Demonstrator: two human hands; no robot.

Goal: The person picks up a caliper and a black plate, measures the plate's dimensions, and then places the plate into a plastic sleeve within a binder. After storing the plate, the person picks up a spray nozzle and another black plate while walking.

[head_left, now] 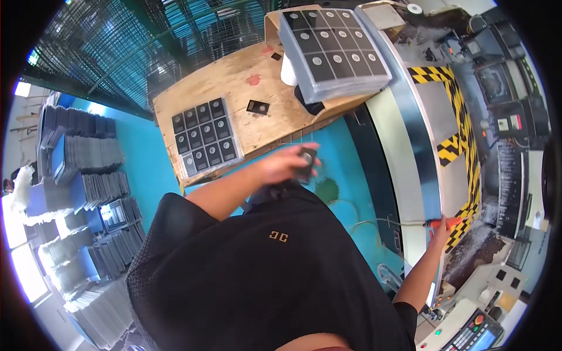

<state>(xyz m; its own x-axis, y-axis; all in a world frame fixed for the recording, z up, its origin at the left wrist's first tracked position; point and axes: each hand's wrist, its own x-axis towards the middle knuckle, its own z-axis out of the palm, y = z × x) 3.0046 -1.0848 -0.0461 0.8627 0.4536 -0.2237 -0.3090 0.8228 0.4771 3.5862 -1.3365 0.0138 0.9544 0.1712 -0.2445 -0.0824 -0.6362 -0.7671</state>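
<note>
My left hand (pixel 284 165) is closed round a small black card-like piece (pixel 305 164) with a pale round mark, held in front of my body near the table's edge. The hand is slightly blurred. Over at the machine, my right hand (pixel 442 229) grips an orange air gun (pixel 447 222) with a thin pale hose trailing left. A clear tray (pixel 236 155) filled with rows of similar black pieces lies on the wooden table (pixel 228 76). One loose black piece (pixel 258 107) rests beside it.
A tall stack of clear trays (pixel 339 93) with black pieces stands at the table's right end. To the right, yellow-black striped tape (pixel 451 149) borders the machine bed. A control panel (pixel 477 333) sits at lower right. Stacked sheets (pixel 93 152) fill the left side.
</note>
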